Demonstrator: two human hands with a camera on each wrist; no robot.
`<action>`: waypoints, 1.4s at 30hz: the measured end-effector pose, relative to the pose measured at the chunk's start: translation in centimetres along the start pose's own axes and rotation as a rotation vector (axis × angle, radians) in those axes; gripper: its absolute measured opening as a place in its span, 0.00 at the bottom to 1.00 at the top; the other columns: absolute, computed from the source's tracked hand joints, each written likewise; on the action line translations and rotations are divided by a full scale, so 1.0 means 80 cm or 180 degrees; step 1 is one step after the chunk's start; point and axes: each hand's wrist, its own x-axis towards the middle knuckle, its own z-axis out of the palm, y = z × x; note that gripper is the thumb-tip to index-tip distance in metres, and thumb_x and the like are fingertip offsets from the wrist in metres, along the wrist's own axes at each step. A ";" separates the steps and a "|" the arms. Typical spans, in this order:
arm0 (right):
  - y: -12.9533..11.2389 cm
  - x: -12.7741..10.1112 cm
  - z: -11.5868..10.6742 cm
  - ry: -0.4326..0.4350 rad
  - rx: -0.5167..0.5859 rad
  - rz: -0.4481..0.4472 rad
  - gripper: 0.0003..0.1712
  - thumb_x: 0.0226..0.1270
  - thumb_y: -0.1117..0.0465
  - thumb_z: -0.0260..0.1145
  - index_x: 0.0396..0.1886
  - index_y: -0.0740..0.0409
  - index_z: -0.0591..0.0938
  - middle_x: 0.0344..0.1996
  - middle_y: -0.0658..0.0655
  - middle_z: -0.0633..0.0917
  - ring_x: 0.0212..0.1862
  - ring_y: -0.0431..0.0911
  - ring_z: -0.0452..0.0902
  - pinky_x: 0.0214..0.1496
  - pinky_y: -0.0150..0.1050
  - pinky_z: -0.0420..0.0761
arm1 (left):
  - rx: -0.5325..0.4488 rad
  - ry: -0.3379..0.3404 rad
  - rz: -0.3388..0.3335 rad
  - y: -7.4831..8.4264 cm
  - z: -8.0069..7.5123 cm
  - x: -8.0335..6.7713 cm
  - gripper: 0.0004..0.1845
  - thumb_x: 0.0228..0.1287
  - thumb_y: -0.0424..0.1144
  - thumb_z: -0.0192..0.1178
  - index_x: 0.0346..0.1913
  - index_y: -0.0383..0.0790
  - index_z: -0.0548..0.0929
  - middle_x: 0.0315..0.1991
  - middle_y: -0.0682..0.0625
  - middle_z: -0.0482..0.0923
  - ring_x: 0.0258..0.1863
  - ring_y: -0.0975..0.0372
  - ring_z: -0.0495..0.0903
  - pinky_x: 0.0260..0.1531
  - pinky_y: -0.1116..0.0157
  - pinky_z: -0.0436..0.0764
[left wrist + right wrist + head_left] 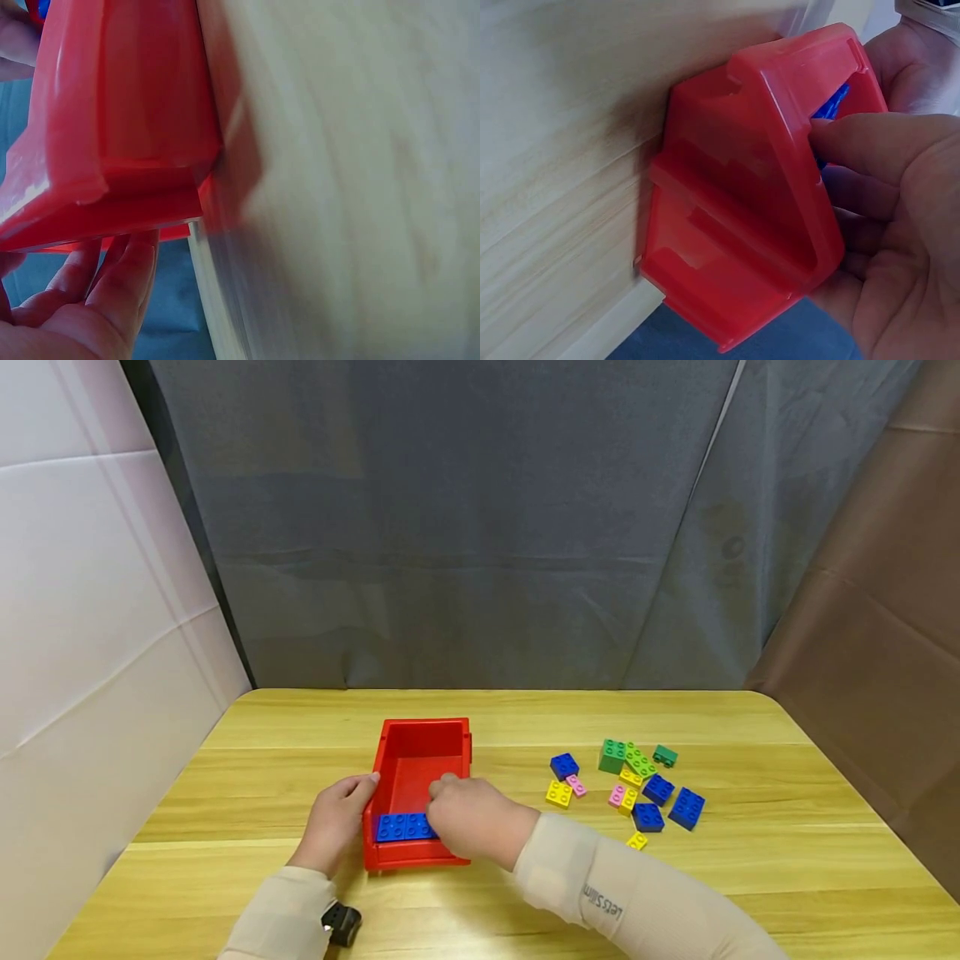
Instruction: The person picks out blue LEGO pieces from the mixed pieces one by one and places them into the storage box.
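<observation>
Left hand (335,820) grips the smooth red box (416,855); right hand (478,818) is at square, studded blue bricks (392,828); whether pinching, I cannot tell.

Screened work booth, apparently a makeshift recording set, viewed from my place at the tabletop (540,714). The pale wood-grain top has rounded far corners. A creased grey sheet (480,527) hangs behind its far edge; a white sheet (97,543) flanks my left edge, and a brown sheet (885,577) flanks my right. A small black device (342,924) sits beside my left sleeve (288,910). The sheets hide the surrounding room, so I cannot tell the type of building.
</observation>
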 end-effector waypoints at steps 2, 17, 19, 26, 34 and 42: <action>0.000 0.000 0.000 -0.0013 -0.0033 -0.0024 0.11 0.61 0.56 0.70 0.43 0.49 0.86 0.39 0.49 0.80 0.39 0.41 0.70 0.38 0.29 0.77 | -0.0001 0.0001 -0.0001 0.000 0.000 0.000 0.32 0.75 0.54 0.43 0.67 0.29 0.67 0.65 0.31 0.66 0.63 0.39 0.64 0.62 0.41 0.66; -0.003 0.002 0.005 -0.0109 -0.0320 -0.0129 0.11 0.61 0.53 0.70 0.42 0.48 0.87 0.38 0.48 0.80 0.38 0.40 0.68 0.37 0.28 0.74 | 0.0015 0.0024 0.0008 0.001 0.001 0.000 0.32 0.75 0.53 0.43 0.67 0.29 0.67 0.65 0.31 0.66 0.63 0.39 0.64 0.62 0.42 0.66; -0.004 0.001 0.005 -0.0106 -0.0361 -0.0140 0.10 0.61 0.53 0.69 0.41 0.48 0.87 0.38 0.48 0.80 0.37 0.40 0.68 0.36 0.28 0.74 | 0.0014 0.0026 0.0012 0.001 0.001 0.000 0.31 0.75 0.53 0.43 0.66 0.29 0.68 0.65 0.31 0.66 0.63 0.40 0.64 0.63 0.42 0.66; -0.004 0.001 0.006 -0.0029 -0.0445 -0.0158 0.09 0.64 0.53 0.67 0.40 0.48 0.87 0.36 0.48 0.80 0.35 0.40 0.68 0.36 0.28 0.73 | -0.0006 0.0030 0.0012 0.000 0.001 0.000 0.30 0.75 0.52 0.42 0.66 0.30 0.69 0.65 0.31 0.67 0.63 0.40 0.65 0.63 0.42 0.66; -0.005 0.002 0.008 -0.0001 -0.0463 -0.0137 0.08 0.65 0.52 0.66 0.40 0.47 0.87 0.38 0.47 0.81 0.37 0.40 0.69 0.39 0.28 0.75 | 0.0021 0.0038 0.0044 0.001 0.001 0.001 0.29 0.76 0.51 0.43 0.65 0.29 0.69 0.64 0.30 0.67 0.63 0.40 0.65 0.63 0.42 0.65; -0.004 0.002 0.009 0.0061 -0.0434 -0.0122 0.11 0.65 0.52 0.66 0.45 0.48 0.87 0.38 0.48 0.80 0.37 0.40 0.68 0.39 0.27 0.75 | 0.0032 0.0020 0.0042 0.001 0.000 0.001 0.30 0.76 0.51 0.43 0.66 0.29 0.68 0.64 0.30 0.67 0.63 0.40 0.65 0.63 0.42 0.65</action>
